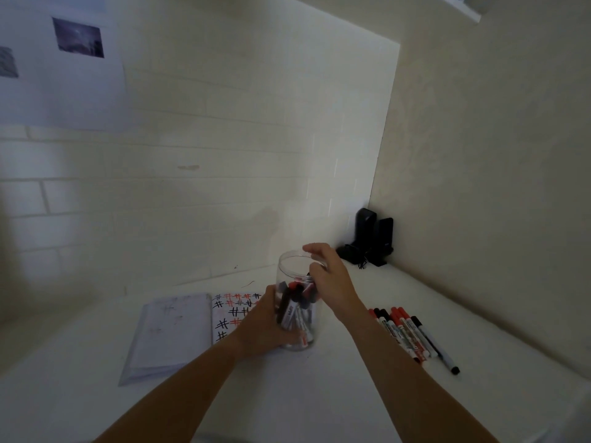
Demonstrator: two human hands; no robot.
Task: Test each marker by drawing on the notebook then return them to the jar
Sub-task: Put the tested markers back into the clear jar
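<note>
From the head camera I see my left hand (265, 327) wrapped around the lower wall of the clear, lidless plastic jar (295, 295), which stands on the white table (287, 394) overlapping the open notebook (179, 330) with red and black hash marks. My right hand (326, 276) sits at its rim, fingers curled; whether they pinch anything I cannot tell. Red- and black-capped markers (295, 310) lean inside; more markers (412, 334) lie in a row to the right.

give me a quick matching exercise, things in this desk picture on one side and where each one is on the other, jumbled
Things:
1. clear jar
2. open notebook
3. loose markers
4. right hand

Places:
A. in a row on the table, right of the right forearm
B. at the jar's rim
C. flat on the table, left of the jar
D. gripped low down by the left hand

Pairs: 1-D, 2-C, 3-A, 4-B
</note>
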